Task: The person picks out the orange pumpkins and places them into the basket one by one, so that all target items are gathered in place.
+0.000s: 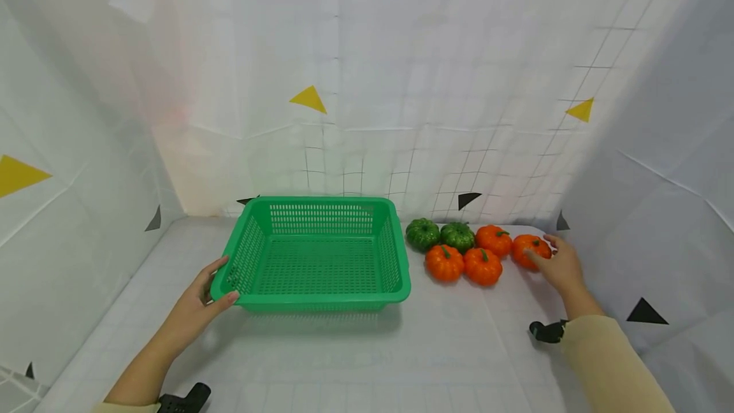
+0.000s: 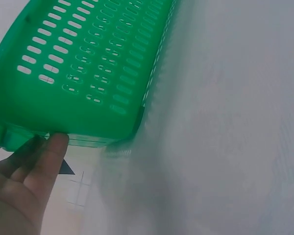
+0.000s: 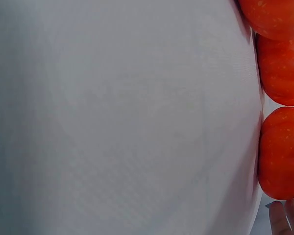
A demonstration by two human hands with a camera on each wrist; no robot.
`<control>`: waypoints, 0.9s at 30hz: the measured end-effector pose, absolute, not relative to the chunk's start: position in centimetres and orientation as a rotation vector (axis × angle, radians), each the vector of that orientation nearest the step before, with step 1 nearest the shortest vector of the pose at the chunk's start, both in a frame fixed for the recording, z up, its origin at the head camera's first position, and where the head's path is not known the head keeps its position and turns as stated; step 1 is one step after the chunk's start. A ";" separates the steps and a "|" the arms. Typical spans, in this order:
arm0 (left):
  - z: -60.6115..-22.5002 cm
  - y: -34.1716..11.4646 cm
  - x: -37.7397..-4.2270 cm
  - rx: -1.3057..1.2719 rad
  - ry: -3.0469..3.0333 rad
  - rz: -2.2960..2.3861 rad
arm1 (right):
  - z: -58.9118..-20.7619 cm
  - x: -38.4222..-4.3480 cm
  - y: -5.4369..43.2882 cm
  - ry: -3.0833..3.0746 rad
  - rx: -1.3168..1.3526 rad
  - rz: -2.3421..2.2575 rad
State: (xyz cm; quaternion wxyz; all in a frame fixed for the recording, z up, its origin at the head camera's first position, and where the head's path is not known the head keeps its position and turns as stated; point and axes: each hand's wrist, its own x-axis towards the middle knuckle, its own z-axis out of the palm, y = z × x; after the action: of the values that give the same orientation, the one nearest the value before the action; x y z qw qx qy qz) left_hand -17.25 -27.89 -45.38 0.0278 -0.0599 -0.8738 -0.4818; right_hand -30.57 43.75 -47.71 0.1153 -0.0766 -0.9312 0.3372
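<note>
A green plastic basket (image 1: 321, 301) with slotted walls stands on the white table. My left hand (image 1: 195, 304) grips its near left corner, thumb along the front rim and fingers at the left side; in the left wrist view those fingers (image 2: 51, 154) press against the basket's end. To the right, my right hand (image 1: 562, 266) is at the rightmost orange pumpkin (image 1: 529, 248), thumb over its front and fingers spread along its right side. Seen from the right wrist, the fingertips (image 3: 279, 215) are right at that pumpkin's skin, and it rests on the table.
Beside the basket's right wall sit two green pumpkins (image 1: 423, 234), with several more orange pumpkins (image 1: 444, 264) grouped around them. White cloth walls (image 1: 367, 158) with yellow and black triangles enclose the table at the back and both sides.
</note>
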 end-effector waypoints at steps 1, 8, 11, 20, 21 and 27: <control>-45.4 -27.9 -17.3 -0.181 -2.695 -1.498 | -47.7 -30.6 43.8 -2.731 -0.225 0.992; -45.5 -28.0 -17.3 -0.174 -2.676 -1.575 | -47.2 -30.4 43.7 -2.773 -0.267 1.060; -45.4 -28.1 -17.3 -0.177 -2.670 -1.597 | -47.3 -30.5 43.9 -2.796 -0.278 1.074; -45.2 -28.0 -17.3 -0.169 -2.662 -1.619 | -48.7 -31.2 45.3 -2.802 -0.323 1.168; -45.2 -28.0 -17.3 -0.165 -2.660 -1.624 | -48.6 -31.1 45.2 -2.804 -0.335 1.174; -45.3 -28.1 -17.2 -0.151 -2.643 -1.655 | -48.3 -31.0 44.8 -2.802 -0.405 1.217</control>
State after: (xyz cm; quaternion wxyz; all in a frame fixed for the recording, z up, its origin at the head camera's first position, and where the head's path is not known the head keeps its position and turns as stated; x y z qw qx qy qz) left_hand -17.20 -28.09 -45.25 0.0098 -0.0482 -0.8466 -0.5300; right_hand -31.05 44.84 -48.30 0.0298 -0.1312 -0.9088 0.3948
